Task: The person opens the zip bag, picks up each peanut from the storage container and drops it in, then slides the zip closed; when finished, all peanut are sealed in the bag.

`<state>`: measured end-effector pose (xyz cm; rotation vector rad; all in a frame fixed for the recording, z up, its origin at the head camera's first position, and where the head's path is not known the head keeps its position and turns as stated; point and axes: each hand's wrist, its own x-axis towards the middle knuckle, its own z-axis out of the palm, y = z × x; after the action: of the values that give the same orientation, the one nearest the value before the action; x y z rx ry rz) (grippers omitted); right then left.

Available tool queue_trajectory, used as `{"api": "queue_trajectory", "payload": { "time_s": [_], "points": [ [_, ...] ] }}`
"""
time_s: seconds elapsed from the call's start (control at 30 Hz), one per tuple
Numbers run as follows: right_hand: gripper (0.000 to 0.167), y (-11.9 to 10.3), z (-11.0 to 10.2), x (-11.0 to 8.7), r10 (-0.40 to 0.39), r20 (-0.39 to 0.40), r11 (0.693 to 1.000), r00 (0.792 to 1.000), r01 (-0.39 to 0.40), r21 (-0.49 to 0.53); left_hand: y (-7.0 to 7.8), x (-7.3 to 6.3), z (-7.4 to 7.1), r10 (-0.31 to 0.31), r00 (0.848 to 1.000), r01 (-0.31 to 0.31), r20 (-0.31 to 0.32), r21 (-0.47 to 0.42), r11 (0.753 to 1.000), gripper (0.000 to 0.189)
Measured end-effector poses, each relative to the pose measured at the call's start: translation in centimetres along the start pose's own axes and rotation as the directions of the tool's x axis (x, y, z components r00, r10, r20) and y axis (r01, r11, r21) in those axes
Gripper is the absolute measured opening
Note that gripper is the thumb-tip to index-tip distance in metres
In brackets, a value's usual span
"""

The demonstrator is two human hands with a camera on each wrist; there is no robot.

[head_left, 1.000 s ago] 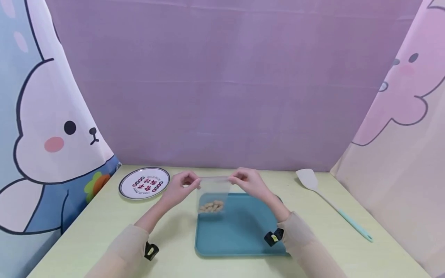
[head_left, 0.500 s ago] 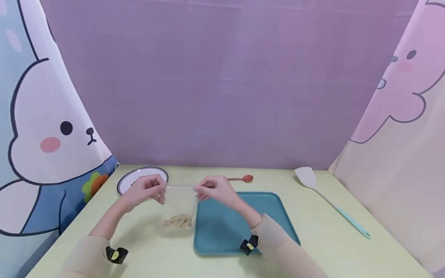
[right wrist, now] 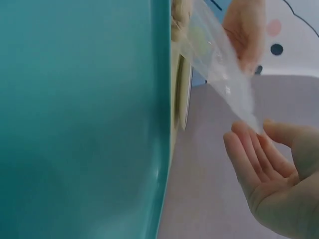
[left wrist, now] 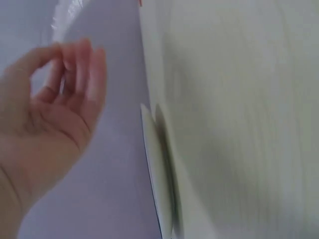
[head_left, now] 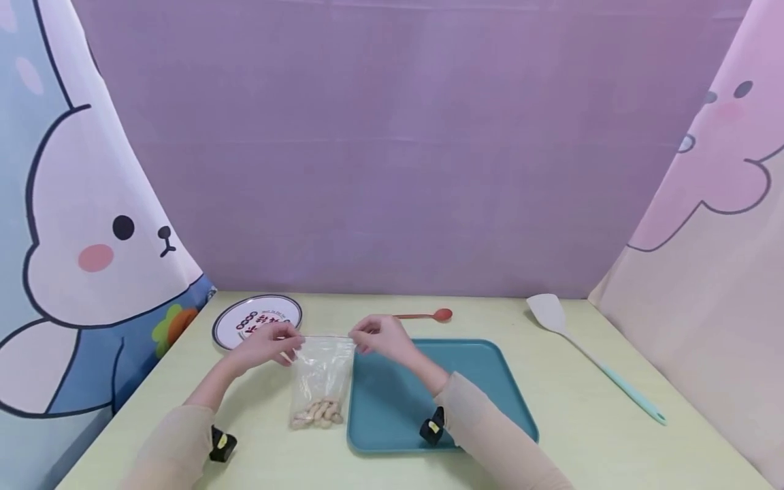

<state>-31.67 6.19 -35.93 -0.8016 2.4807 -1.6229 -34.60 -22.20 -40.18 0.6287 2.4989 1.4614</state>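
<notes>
A clear zip bag (head_left: 322,371) stands between both hands, its top edge stretched straight. Peanuts (head_left: 318,413) in their shells lie along its bottom, close over the table left of the teal tray (head_left: 441,435). My left hand (head_left: 267,344) pinches the bag's upper left corner between thumb and fingers. At the upper right corner, my right hand (head_left: 384,338) pinches the edge likewise. In the right wrist view the bag (right wrist: 224,74) slants down from the right hand's fingertips. The left wrist view shows the left hand (left wrist: 55,109) with its palm turned to the camera.
Behind the left hand is a white plate (head_left: 245,314) with red lettering. A red spoon (head_left: 442,315) lies at the back of the table. On the right rests a spatula (head_left: 548,313) with a mint handle. A purple cloth (head_left: 392,150) hangs behind the table.
Both hands have carried the bag left from over the tray and lowered it towards the bare table beside it. The red spoon behind has come into view.
</notes>
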Motion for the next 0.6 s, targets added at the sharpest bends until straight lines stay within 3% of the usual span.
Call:
{"api": "queue_trajectory", "payload": {
  "time_s": [0.1, 0.2, 0.4, 0.6],
  "points": [
    [0.021, 1.8, -1.1, 0.4, 0.003, -0.053, 1.0, 0.999, -0.003, -0.013, -0.3, 0.9, 0.4, -0.001, 0.998, 0.008, -0.065, 0.105, 0.994, 0.026],
    [0.021, 3.1, -2.1, 0.6, -0.012, -0.082, 0.999, 0.997, 0.009, -0.038, -0.6, 1.3, 0.8, -0.032, 0.991, 0.059, -0.131, 0.209, 0.976, 0.016],
    [0.02, 1.2, -4.8, -1.7, -0.004, -0.11, 0.998, 0.994, -0.002, -0.057, -0.6, 1.3, 1.3, -0.108, 0.976, 0.158, -0.191, 0.27, 0.95, 0.022],
    [0.023, 2.5, -8.1, -3.0, -0.021, -0.184, 0.997, 0.983, 0.007, -0.077, -0.2, 0.8, 0.9, -0.039, 0.954, 0.137, -0.296, 0.318, 0.938, 0.025]
  ]
}}
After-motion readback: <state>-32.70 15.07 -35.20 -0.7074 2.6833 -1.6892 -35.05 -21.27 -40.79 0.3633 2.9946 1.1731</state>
